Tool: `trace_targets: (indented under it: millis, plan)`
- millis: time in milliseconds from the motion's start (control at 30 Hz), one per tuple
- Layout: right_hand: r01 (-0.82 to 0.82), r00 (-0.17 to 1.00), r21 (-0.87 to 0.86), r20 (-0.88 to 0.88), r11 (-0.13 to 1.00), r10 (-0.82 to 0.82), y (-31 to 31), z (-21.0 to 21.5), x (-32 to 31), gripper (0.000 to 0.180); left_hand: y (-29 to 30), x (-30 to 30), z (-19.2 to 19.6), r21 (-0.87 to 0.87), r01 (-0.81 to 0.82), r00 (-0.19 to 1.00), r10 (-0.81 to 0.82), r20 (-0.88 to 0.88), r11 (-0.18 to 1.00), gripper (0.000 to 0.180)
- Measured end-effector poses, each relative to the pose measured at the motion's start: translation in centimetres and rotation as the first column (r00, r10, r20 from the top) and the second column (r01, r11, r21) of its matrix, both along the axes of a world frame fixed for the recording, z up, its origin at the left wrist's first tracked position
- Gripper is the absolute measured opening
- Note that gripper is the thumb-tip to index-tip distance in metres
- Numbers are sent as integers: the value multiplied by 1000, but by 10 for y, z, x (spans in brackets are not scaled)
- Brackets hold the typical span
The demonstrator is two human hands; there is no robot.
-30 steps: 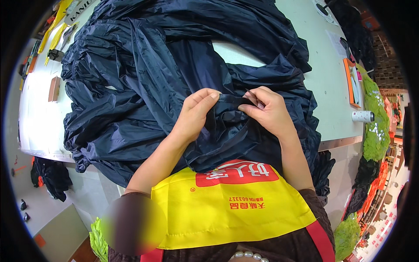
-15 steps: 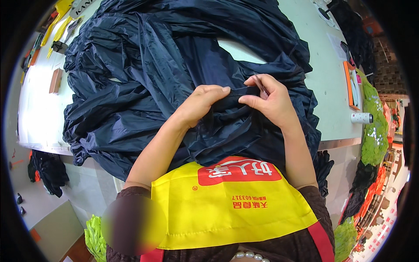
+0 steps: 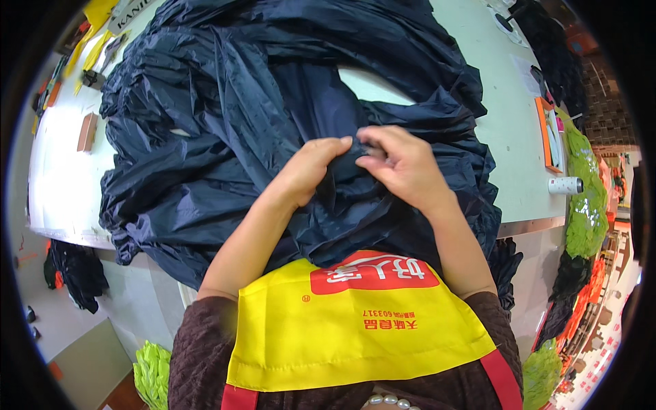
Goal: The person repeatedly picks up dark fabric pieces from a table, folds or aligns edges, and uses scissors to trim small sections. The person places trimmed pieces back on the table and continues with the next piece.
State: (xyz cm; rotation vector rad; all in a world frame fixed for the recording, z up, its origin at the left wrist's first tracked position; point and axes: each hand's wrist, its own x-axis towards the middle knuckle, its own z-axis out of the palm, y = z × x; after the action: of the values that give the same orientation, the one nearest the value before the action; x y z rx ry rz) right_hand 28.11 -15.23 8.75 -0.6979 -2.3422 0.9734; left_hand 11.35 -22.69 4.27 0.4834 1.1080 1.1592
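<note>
A large heap of thin, shiny navy fabric [image 3: 198, 157] lies in folds over the table in front of me. My left hand [image 3: 311, 167] is closed on it, pinching a folded edge between thumb and fingers. Just to the right, my right hand [image 3: 403, 164] is curled close to that edge, its thumb and fingertips drawn together and partly blurred by motion. Inside its fingers sits a small, slim metal tool [image 3: 378, 154] resembling thread snips; most of it is hidden. The fingertips of both hands almost meet over the cloth.
The pale table [image 3: 512, 150] shows around the heap. At its right edge stand a small white cylinder [image 3: 566, 185] and an orange-rimmed tray [image 3: 547, 133]. A brown block [image 3: 87, 132] lies to the left. Bright green material [image 3: 584, 191] is piled beyond the table's right side.
My right hand has shifted left, toward my left hand, and its fingers have drawn closer together around the tool. The left hand has barely moved and keeps its pinch on the fabric.
</note>
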Motion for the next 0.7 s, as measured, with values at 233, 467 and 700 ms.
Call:
trace_targets:
  millis: [233,467,700]
  plan:
    - [60,997,-432,-21,900,-76,33,-2,8,14,-14,15,-7,199,712,387,-139,-912,673,21]
    - [330,943,-104,-11,938,-333,63,-127,-20,21,7,38,-1,-102,931,76,-460,-885,351,47]
    - [512,851,-189,-21,838,-525,27,-177,-13,21,180,16,18,397,517,294,279,-914,759,24]
